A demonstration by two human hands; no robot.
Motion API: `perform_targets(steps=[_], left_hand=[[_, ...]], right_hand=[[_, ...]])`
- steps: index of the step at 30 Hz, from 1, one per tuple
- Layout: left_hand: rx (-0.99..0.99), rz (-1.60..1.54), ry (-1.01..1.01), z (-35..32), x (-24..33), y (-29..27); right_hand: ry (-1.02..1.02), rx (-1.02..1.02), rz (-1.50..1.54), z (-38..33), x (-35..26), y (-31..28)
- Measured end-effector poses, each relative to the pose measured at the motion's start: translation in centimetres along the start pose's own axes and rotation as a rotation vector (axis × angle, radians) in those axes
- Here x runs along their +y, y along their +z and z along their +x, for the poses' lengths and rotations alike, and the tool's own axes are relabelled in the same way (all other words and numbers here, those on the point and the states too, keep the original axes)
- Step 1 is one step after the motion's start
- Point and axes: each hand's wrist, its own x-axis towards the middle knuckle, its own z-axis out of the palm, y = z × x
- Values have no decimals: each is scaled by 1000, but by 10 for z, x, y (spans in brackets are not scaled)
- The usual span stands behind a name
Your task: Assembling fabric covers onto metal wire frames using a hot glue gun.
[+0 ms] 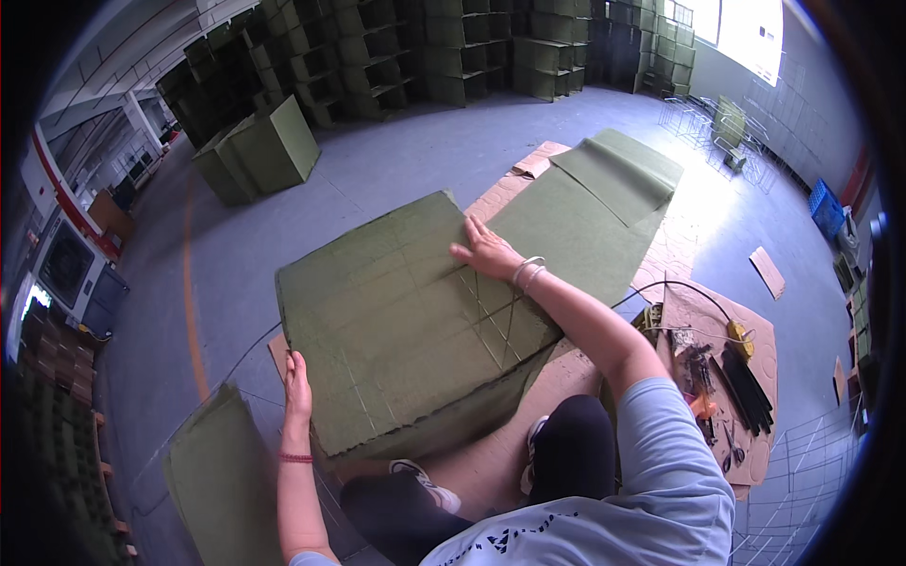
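While the right hand (489, 253) lies on the upper face of the green box (387, 311), near its far right edge, palm down and thumb apart from the fingers, the left hand (297, 382) stands against the box's left side, fingers nearly straight and close together; neither pinches anything. The box rests in front of the person's bent knees, with cardboard (500, 462) showing on the near side. Sound practice here would seem to be bracing the side with the left palm so that the box cannot slide, while the right palm presses evenly and smooths toward the edges; the ragged near edge probably deserves the most care, as a hard pull there could leave it crooked. By count: two hands, one box between them, one green sheet (576, 208) folded over at its far end, one green panel (222, 472) at lower left, one pair of scissors (732, 448), one yellow tool (741, 341) and one blue crate (825, 209). The black strips (746, 391) lie too close together to count, as do the stacked boxes (462, 47) behind.
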Motion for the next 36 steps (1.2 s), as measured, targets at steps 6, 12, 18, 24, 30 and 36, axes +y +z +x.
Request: perform_targets(steps=[6,12,18,24,30,36], left_hand=[[-74,-361,-247,-4,-3,-15],[206,53,50,109,-16,-27],[35,179,-33,155,5,-2],[-187,-455,-267,154,-40,-34],[277,801,421,203,42,0],[10,746,183,212,61,9]], right_hand=[[166,-237,639,-16,13,-22],[-17,239,-8,45,14,-9],[31,-2,290,76,36,12],[321,-102,423,79,34,-7],[-358,225,-415,135,13,5],[191,-75,105,149,17,11]])
